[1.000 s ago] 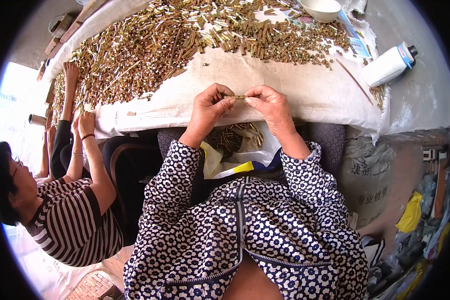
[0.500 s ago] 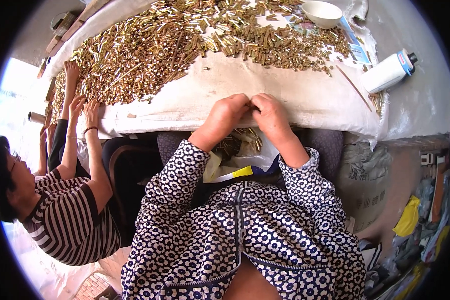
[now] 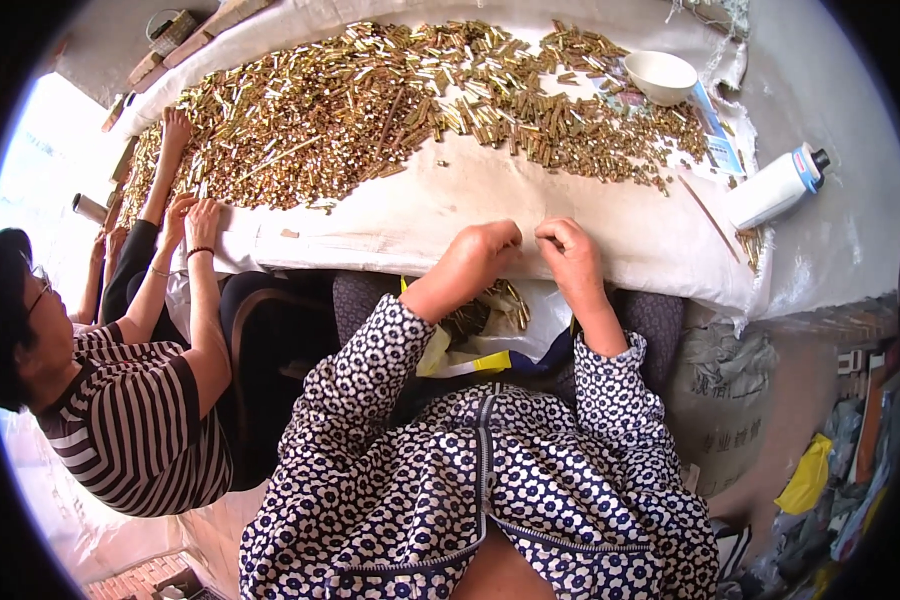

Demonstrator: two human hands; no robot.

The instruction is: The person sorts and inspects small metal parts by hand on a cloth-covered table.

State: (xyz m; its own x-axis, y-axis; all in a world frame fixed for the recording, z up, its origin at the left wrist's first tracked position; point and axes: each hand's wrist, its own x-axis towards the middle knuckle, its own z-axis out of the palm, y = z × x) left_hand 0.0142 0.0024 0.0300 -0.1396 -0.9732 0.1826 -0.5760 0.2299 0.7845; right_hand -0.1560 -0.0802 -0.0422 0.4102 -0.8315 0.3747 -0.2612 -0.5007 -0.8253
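The person's left hand and right hand, both curled narrow, hang just apart over the table; whether either holds anything cannot be told. Metal pieces heap beyond, apparently within reach; more lie in a bag below, likely for closeness.

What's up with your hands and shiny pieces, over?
Left hand and right hand apart, contents unclear. Gold metal pieces heaped beyond. White bowl beside them.

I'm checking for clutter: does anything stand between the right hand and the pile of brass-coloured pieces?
Nothing visible does: just pale cloth lies between the right hand and the pile of brass-coloured pieces. The thin stick lies off to the right.
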